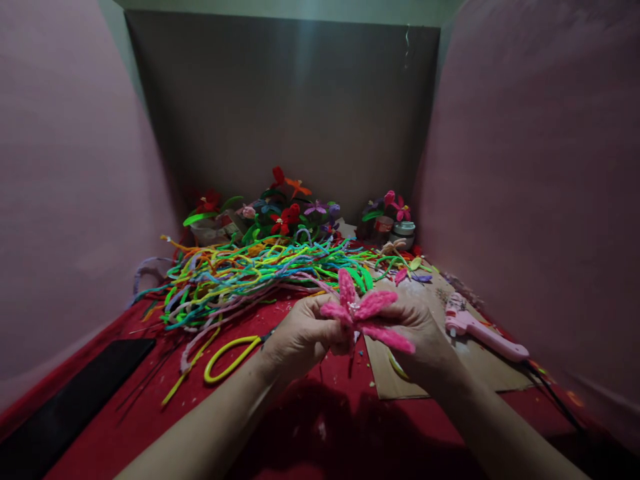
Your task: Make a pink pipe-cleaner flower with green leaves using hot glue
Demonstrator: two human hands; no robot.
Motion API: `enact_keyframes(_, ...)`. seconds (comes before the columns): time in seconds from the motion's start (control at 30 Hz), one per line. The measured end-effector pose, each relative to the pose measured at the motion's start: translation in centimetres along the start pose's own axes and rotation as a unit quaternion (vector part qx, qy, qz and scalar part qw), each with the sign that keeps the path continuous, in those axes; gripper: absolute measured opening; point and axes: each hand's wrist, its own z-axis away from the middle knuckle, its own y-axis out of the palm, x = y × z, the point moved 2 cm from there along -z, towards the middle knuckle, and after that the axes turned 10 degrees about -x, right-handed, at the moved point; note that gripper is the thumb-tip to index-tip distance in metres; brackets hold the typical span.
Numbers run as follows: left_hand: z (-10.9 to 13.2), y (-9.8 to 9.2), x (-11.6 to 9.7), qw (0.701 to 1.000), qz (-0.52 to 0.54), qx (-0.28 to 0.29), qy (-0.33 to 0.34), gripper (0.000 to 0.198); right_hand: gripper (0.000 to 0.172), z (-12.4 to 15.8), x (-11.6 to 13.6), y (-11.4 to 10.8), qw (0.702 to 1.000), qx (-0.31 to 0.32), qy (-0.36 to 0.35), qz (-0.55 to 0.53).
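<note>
You hold a bright pink flower of fuzzy petals at the centre of the view, raised above the red-covered worktop, its pale, beaded-looking middle turned toward you. The thumb and fingers of your left hand are closed on it at the left, pinching near the base of the petals. Your right hand meets it from the other side, its fingers bent behind the petals and largely hidden; how far they close cannot be told.

Just beyond your hands spreads a tangled heap of fuzzy stems in green, yellow, turquoise, orange and lilac. A yellow scissor handle lies beside your left wrist. To your right, a pink glue gun rests on a sheet of cardboard, its dark cord trailing toward the near edge. Loose petals in pink, green and blue lie near the sheet's far end. A black slab lies along the left side. At the back, fuzzy blooms in red, orange and purple stand before a dark panel, with a jar at their right.
</note>
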Motion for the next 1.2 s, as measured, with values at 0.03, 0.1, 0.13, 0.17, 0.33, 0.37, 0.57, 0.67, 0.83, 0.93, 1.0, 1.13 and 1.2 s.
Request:
enact_keyframes(0.03, 0.0, 0.0, 0.0, 1.000, 0.000, 0.002, 0.002, 0.012, 0.017, 0.0, 0.0, 0.0, 1.000, -0.002, 0.004, -0.005)
enact_keyframes(0.1, 0.0, 0.0, 0.0, 1.000, 0.004, 0.000, 0.006, 0.013, 0.016, 0.0, 0.0, 0.0, 1.000, -0.003, 0.005, -0.009)
enact_keyframes(0.13, 0.0, 0.0, 0.0, 1.000, 0.008, -0.004, 0.006, 0.014, 0.015, 0.0, 0.0, 0.0, 1.000, -0.003, 0.001, -0.004)
enact_keyframes(0.17, 0.1, 0.0, 0.0, 1.000, 0.012, -0.008, 0.004, 0.016, 0.015, -0.1, 0.0, 0.0, 1.000, -0.003, -0.004, 0.005)
enact_keyframes(0.33, 0.1, 0.2, -0.1, 1.000, 0.026, -0.015, -0.009, 0.021, 0.013, -0.1, -0.2, 0.0, 1.000, -0.006, -0.010, 0.012)
enact_keyframes(0.37, 0.1, 0.2, 0.0, 0.999, 0.028, -0.018, -0.009, 0.021, 0.012, -0.1, -0.3, 0.1, 1.000, -0.008, -0.006, 0.005)
enact_keyframes(0.57, 0.2, 0.1, 0.3, 0.998, 0.031, -0.027, -0.037, 0.016, 0.011, -0.1, -0.4, 0.3, 1.000, -0.016, -0.005, -0.009)
enact_keyframes(0.67, 0.2, 0.2, 0.3, 0.998, 0.041, -0.012, -0.045, 0.016, 0.011, -0.2, -0.5, 0.3, 0.999, -0.032, -0.009, -0.005)
enact_keyframes(0.83, 0.1, 0.3, 0.1, 0.997, 0.046, -0.036, -0.059, 0.020, 0.012, -0.3, -0.3, 0.7, 0.996, -0.086, -0.030, 0.007)
enact_keyframes(0.93, 0.1, 0.4, -0.1, 0.996, 0.043, -0.056, -0.059, 0.021, 0.013, -0.2, -0.2, 0.8, 0.994, -0.099, -0.032, 0.032)
enact_keyframes(1.0, 0.1, 0.6, -0.3, 0.996, 0.044, -0.056, -0.052, 0.023, 0.012, -0.2, -0.3, 0.6, 0.994, -0.104, -0.024, 0.027)
enact_keyframes(1.13, 0.1, 0.8, -0.3, 0.999, 0.010, -0.039, -0.023, 0.025, 0.009, -0.3, -1.1, 0.3, 0.996, -0.086, 0.002, -0.031)
enact_keyframes(1.2, 0.1, 0.7, -0.2, 0.999, 0.006, -0.037, -0.006, 0.025, 0.009, -0.4, -1.4, 0.4, 0.996, -0.067, 0.012, -0.054)
